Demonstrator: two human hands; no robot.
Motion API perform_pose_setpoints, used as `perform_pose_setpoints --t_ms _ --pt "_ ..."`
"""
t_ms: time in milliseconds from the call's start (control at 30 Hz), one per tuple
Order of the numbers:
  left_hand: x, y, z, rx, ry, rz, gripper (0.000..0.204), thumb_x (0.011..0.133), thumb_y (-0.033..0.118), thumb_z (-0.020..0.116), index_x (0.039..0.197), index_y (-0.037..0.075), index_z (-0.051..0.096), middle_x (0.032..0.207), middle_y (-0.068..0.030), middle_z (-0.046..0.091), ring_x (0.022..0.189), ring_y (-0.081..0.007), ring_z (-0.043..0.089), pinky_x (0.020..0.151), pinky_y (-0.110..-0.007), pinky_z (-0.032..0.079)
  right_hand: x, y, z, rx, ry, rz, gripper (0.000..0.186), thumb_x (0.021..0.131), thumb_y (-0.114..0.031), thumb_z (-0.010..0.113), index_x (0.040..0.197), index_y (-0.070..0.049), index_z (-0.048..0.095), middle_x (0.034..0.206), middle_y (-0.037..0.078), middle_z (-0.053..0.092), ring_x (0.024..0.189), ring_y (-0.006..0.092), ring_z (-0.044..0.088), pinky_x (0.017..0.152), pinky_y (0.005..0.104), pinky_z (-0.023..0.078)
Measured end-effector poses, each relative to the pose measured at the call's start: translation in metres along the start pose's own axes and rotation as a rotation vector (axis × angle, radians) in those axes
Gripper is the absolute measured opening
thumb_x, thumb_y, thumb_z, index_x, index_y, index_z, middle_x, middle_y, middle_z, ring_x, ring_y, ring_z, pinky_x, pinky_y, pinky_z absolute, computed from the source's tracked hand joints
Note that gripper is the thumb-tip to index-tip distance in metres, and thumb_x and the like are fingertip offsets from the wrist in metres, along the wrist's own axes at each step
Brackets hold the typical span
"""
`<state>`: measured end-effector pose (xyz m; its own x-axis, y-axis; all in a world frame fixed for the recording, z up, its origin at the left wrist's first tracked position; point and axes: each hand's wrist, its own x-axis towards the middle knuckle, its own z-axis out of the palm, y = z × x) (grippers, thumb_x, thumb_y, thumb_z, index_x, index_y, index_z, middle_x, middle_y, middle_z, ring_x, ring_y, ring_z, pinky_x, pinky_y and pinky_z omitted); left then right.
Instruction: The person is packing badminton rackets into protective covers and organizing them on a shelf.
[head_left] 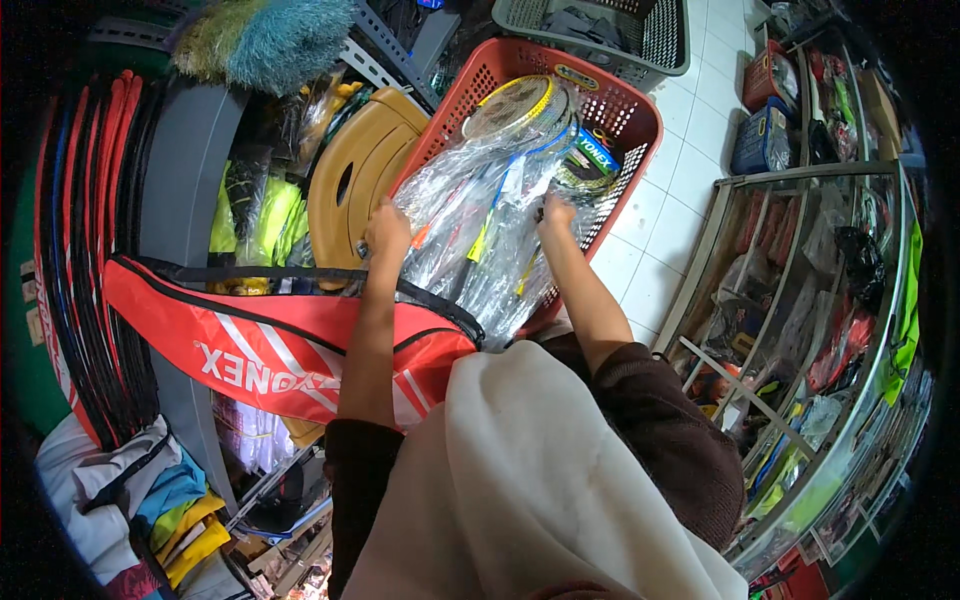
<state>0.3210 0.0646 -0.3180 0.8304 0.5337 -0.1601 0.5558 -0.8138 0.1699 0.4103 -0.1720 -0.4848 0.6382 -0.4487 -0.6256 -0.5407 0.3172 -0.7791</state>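
A red perforated basket (640,110) in front of me holds several badminton rackets (510,105) in clear plastic sleeves (440,235), heads at the far end. My left hand (388,232) is closed at the basket's left side, beside the sleeves; what it grips is hidden. On the right, my right hand (557,213) has its fingers curled at the plastic over the rackets, and I cannot make out exactly what they hold. A red racket bag (270,345) with white stripes and black edging lies crosswise under my left forearm.
A brown plastic stool (355,170) stands left of the basket, and a grey-green basket (665,45) beyond it. Several upright red and black bags (100,250) line the far left. A glass display case (800,190) flanks the white tiled floor (665,190) on the right.
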Motion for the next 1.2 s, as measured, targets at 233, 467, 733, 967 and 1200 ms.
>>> perform_pose_setpoints --t_ms 233,467,733,967,1200 --pt "-0.010 0.035 -0.013 0.025 0.027 0.168 0.036 0.082 0.019 0.055 0.113 0.003 0.048 0.119 -0.0216 0.052 0.107 -0.0368 0.053 0.084 -0.047 0.045 0.018 0.001 0.009 -0.245 -0.284 0.010 0.036 0.062 -0.015 0.079 0.088 0.001 0.060 0.080 0.012 0.064 0.062 0.0201 0.059 0.058 0.0323 0.048" --pt "-0.051 0.083 0.012 0.249 -0.226 0.665 0.066 0.077 0.042 0.062 0.128 0.004 0.043 0.136 -0.0157 0.036 0.131 -0.0387 0.024 0.101 -0.063 0.018 -0.010 0.004 0.028 -0.366 -0.258 -0.290 0.051 0.063 -0.024 0.078 0.100 0.003 0.055 0.085 0.016 0.061 0.073 0.0264 0.060 0.069 0.0356 0.048" --pt "-0.040 0.065 0.026 0.272 -0.416 0.554 0.044 0.078 0.029 0.059 0.109 -0.002 0.058 0.125 -0.0156 0.048 0.110 -0.0410 0.049 0.093 -0.055 0.037 -0.033 -0.021 0.011 0.052 -0.408 0.331 0.015 0.083 -0.011 0.049 0.078 0.000 0.057 0.065 0.012 0.061 0.044 0.0227 0.056 0.039 0.0357 0.045" --pt "-0.041 0.075 0.013 0.107 -0.414 0.514 0.042 0.079 0.026 0.059 0.108 -0.004 0.055 0.121 -0.0178 0.050 0.092 -0.0394 0.058 0.084 -0.046 0.044 -0.008 -0.043 0.005 -0.225 -0.635 0.289 0.021 0.085 -0.008 0.051 0.069 0.003 0.059 0.061 0.011 0.061 0.042 0.0193 0.054 0.037 0.0287 0.043" --pt "-0.047 0.127 -0.007 0.061 -0.442 0.531 0.042 0.077 0.025 0.059 0.107 -0.004 0.054 0.119 -0.0181 0.050 0.090 -0.0401 0.058 0.082 -0.047 0.045 0.038 0.001 0.001 -0.351 -0.172 -0.180 0.021 0.072 -0.020 0.063 0.073 0.001 0.064 0.064 0.010 0.063 0.056 0.0218 0.060 0.058 0.0342 0.048"
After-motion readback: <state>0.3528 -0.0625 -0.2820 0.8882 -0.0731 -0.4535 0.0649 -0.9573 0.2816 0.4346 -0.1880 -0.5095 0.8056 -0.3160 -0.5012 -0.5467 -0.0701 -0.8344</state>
